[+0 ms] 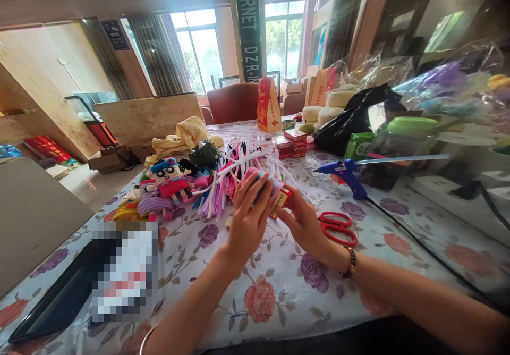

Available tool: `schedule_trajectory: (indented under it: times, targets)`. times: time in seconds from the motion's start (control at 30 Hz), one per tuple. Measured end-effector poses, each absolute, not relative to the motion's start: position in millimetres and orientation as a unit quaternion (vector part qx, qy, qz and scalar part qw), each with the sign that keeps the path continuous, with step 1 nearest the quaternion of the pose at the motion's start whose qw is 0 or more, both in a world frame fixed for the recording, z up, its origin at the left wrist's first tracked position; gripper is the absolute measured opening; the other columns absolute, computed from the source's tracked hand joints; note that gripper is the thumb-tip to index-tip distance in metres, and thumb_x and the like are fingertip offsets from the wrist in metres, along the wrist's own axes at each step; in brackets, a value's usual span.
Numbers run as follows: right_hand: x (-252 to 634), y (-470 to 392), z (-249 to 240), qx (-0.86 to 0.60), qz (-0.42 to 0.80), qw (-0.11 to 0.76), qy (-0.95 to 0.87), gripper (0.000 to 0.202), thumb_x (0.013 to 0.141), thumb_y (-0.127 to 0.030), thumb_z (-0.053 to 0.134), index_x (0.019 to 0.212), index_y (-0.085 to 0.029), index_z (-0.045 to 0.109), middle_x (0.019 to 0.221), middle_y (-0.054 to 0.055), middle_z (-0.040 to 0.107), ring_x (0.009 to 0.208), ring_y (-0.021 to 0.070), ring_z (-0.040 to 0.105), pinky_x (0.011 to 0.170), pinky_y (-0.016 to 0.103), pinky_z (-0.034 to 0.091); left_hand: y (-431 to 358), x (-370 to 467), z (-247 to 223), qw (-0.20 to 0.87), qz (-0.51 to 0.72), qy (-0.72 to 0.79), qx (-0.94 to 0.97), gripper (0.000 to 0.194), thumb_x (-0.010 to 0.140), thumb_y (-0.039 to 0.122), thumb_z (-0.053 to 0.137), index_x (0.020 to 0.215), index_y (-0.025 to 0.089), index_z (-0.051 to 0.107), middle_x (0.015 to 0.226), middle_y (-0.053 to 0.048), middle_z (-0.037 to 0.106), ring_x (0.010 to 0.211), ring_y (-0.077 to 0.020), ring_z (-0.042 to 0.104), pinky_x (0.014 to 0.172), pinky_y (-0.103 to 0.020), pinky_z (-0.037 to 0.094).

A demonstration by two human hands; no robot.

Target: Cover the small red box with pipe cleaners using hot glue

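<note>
My left hand (249,217) is wrapped over a fuzzy pink and blue pipe-cleaner piece (250,173), most of which is hidden by its fingers. Close beside it, my right hand (305,225) grips a small red and yellow box (281,200), which meets the fuzzy piece; how they join is hidden. Just behind both hands lies a heap of pink, white and purple pipe cleaners (223,179). Red-handled scissors (338,227) rest right of my right hand, their blades out of sight.
Pipe-cleaner dolls (169,177) are heaped at the left, near a dark tray (51,291). A blue glue gun (350,177) with its cord stands at the right. Small red boxes (295,143), a red and yellow bag (269,105) and a black plastic bag (350,121) stand farther back.
</note>
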State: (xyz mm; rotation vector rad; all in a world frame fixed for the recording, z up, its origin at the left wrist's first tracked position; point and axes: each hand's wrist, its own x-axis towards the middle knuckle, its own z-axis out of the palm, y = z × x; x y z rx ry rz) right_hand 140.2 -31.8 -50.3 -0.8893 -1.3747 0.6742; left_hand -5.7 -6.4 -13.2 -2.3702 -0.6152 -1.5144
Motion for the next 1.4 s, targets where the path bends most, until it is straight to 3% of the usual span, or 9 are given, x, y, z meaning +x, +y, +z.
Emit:
schedule_trajectory:
  times: [0.27, 0.53, 0.67, 0.9, 1.1, 1.4]
  targets:
    - [140.4, -32.3, -50.7, -0.389, 0.293, 0.630, -0.605, 0.052, 0.081, -0.037, 0.064, 0.130, -0.030, 0.050, 0.110, 0.005, 0.068, 0.101, 0.0221, 0.064, 0.088, 0.039, 0.053, -6.5, -5.6, -15.8, 0.136, -0.519, -0.219, -0.815, 0.051, 0.091, 0.013, 0.048, 0.140, 0.022, 0.040, 0.134, -0.010, 0.055, 0.134, -0.0230, 0.041, 0.111, -0.045, 0.039]
    - [140.6, -33.6, -48.6, -0.394, 0.287, 0.627, -0.608, 0.050, 0.082, -0.037, 0.063, 0.129, -0.028, 0.050, 0.113, 0.005, 0.067, 0.100, 0.0217, 0.064, 0.089, 0.039, 0.052, -6.8, -3.0, -11.5, 0.087, -0.548, -0.218, -0.803, 0.042, 0.091, 0.014, 0.048, 0.131, 0.024, 0.052, 0.129, -0.007, 0.059, 0.129, -0.0199, 0.047, 0.110, -0.043, 0.040]
    - [140.0, -32.2, -46.5, -0.393, 0.300, 0.637, -0.591, 0.047, 0.082, -0.036, 0.063, 0.126, -0.026, 0.051, 0.111, 0.005, 0.067, 0.099, 0.0214, 0.064, 0.089, 0.039, 0.052, -6.1, -7.5, -8.6, 0.095, -0.520, -0.208, -0.823, 0.044, 0.092, 0.017, 0.046, 0.135, 0.023, 0.047, 0.134, -0.008, 0.056, 0.133, -0.0212, 0.043, 0.111, -0.045, 0.038]
    - [140.7, -32.6, -38.6, -0.367, 0.315, 0.682, -0.549, 0.039, 0.083, -0.032, 0.061, 0.121, -0.024, 0.055, 0.108, 0.004, 0.070, 0.095, 0.0190, 0.065, 0.084, 0.034, 0.053, 0.7, -11.5, -7.6, 0.217, -0.394, -0.189, -0.873, 0.074, 0.085, 0.052, 0.052, 0.145, 0.013, 0.031, 0.143, -0.016, 0.046, 0.142, -0.0291, 0.029, 0.116, -0.050, 0.025]
    - [139.1, -35.7, -36.0, -0.350, 0.348, 0.686, -0.535, 0.031, 0.082, -0.032, 0.062, 0.112, -0.023, 0.060, 0.095, 0.001, 0.071, 0.085, 0.0162, 0.064, 0.072, 0.028, 0.054, 1.5, -7.6, -11.3, 0.283, -0.371, -0.219, -0.857, 0.061, 0.090, 0.032, 0.049, 0.144, 0.010, 0.030, 0.142, -0.014, 0.048, 0.140, -0.0271, 0.034, 0.117, -0.047, 0.023]
    - [138.6, -36.7, -33.5, -0.329, 0.363, 0.685, -0.540, 0.024, 0.082, -0.032, 0.062, 0.105, -0.023, 0.063, 0.094, 0.000, 0.071, 0.089, 0.0164, 0.064, 0.075, 0.028, 0.053, -2.5, -6.0, -12.9, 0.338, -0.389, -0.222, -0.828, 0.049, 0.094, 0.025, 0.041, 0.140, 0.008, 0.038, 0.138, -0.012, 0.053, 0.136, -0.0277, 0.040, 0.114, -0.046, 0.030]
